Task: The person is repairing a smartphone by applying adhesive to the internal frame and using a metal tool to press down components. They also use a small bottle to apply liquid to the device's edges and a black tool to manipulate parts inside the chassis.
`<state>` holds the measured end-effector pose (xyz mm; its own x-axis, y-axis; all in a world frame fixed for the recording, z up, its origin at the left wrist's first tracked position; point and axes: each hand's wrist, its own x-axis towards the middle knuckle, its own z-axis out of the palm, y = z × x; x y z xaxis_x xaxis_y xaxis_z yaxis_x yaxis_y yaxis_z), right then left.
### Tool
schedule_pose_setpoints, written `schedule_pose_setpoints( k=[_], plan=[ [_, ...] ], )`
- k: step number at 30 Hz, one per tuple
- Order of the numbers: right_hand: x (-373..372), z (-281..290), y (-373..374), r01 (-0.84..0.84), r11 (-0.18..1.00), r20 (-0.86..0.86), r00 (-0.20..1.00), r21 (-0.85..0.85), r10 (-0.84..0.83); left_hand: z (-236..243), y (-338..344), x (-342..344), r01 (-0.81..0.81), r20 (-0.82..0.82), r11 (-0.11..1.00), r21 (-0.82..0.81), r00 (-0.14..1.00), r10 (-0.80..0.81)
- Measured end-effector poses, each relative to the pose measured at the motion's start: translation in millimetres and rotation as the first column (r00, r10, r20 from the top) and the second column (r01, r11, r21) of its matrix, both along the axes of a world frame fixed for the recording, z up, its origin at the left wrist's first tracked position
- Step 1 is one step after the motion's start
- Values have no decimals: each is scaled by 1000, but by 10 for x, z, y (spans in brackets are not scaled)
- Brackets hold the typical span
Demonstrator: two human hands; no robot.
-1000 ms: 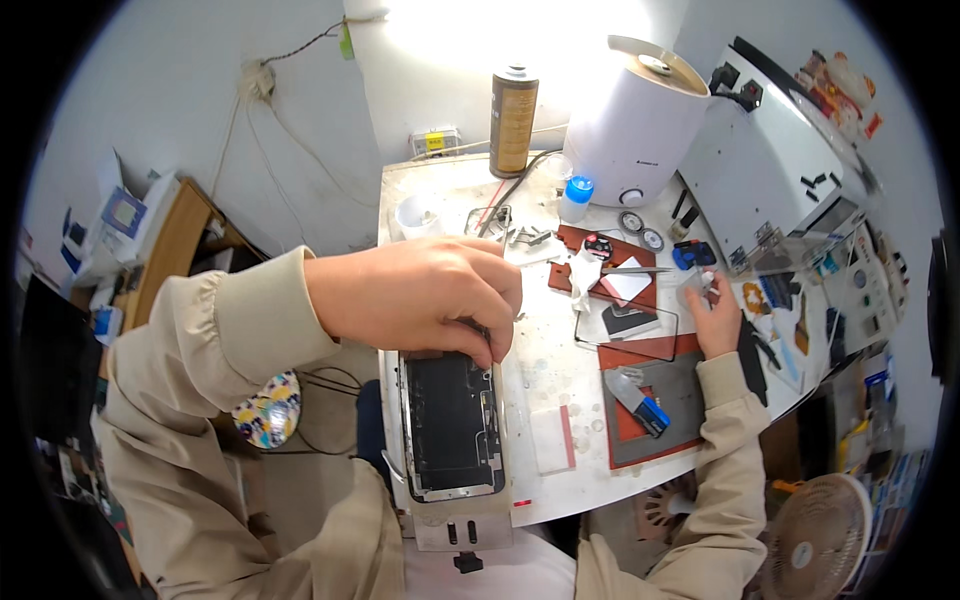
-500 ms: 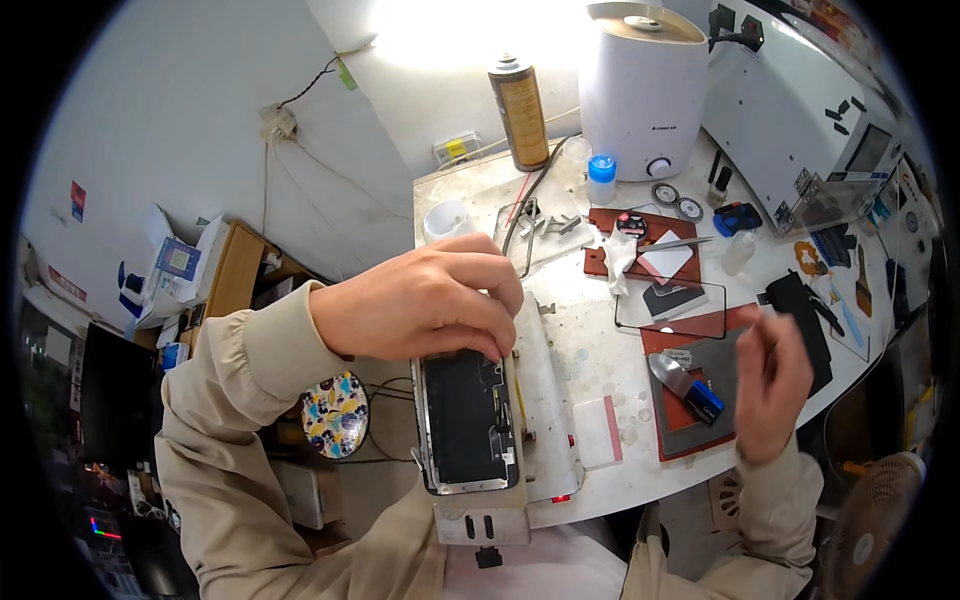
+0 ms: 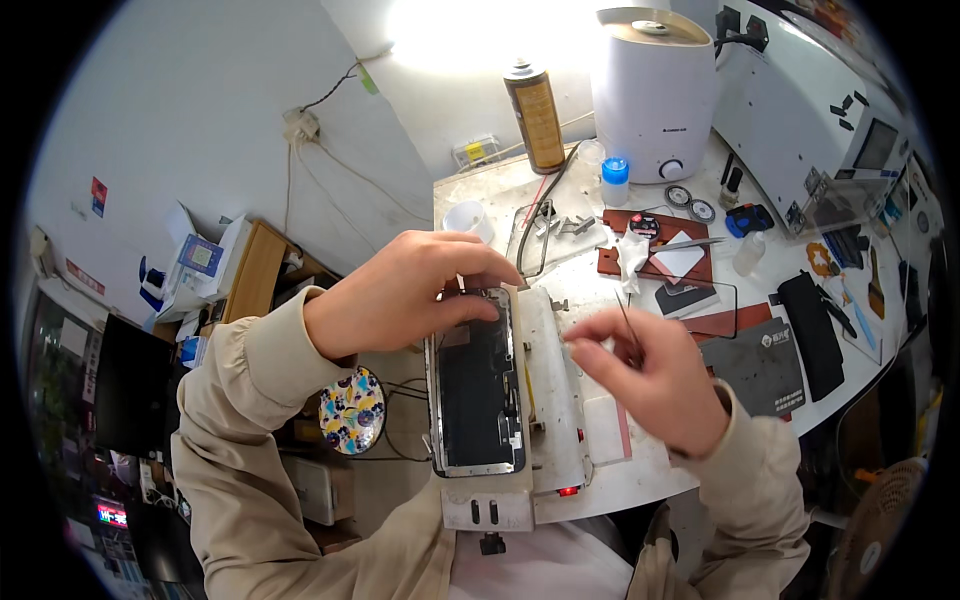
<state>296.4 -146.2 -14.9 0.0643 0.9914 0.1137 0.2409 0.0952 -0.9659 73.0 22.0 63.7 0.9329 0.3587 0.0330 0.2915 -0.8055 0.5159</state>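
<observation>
1) Phone panel (image 3: 478,390): black, silver edging
2) Sleeves (image 3: 268,345): plain beige
3) Round disc (image 3: 352,412): white — mottled with yellow, blue and navy
4) Spray can (image 3: 540,125): gold-brown, dark towards top
5) Humidifier (image 3: 652,110): white — tan on top
6) Small bottle (image 3: 614,187): white, blue-capped

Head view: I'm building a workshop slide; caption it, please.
Left hand at the far end of a dark panel, right hand holding a thin tool nearby, at a crowded table.

"Where is the bare left hand (image 3: 425,290)?"
"At the upper end of a black, rectangular phone panel (image 3: 478,400) with a silvery edge."
"And the bare right hand (image 3: 655,375)?"
"Fingers curled, above a white worktable (image 3: 640,484), near a flat grey mat (image 3: 757,372)."
</observation>
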Motion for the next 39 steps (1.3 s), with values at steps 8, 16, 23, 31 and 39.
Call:
schedule_pose_setpoints(
  k=[8,16,23,31,39],
  plan=[
    [-114,-176,554,-225,974,-281,936,-21,210,-17,23,43,-223,-112,953,-207,973,203],
    [-112,-186,683,-339,937,-312,903,-89,297,-113,56,20,-220,-46,912,-346,975,218],
    [-130,-283,729,-313,949,-301,909,-36,289,-132,50,20,-265,-59,867,-422,962,265],
    [-183,-315,718,-321,946,-393,877,-52,276,-143,29,27,-247,-44,890,-383,967,250],
    [-207,-296,696,-302,952,-394,882,-47,260,-147,37,44,-236,-30,875,-423,969,247]
  ],
)
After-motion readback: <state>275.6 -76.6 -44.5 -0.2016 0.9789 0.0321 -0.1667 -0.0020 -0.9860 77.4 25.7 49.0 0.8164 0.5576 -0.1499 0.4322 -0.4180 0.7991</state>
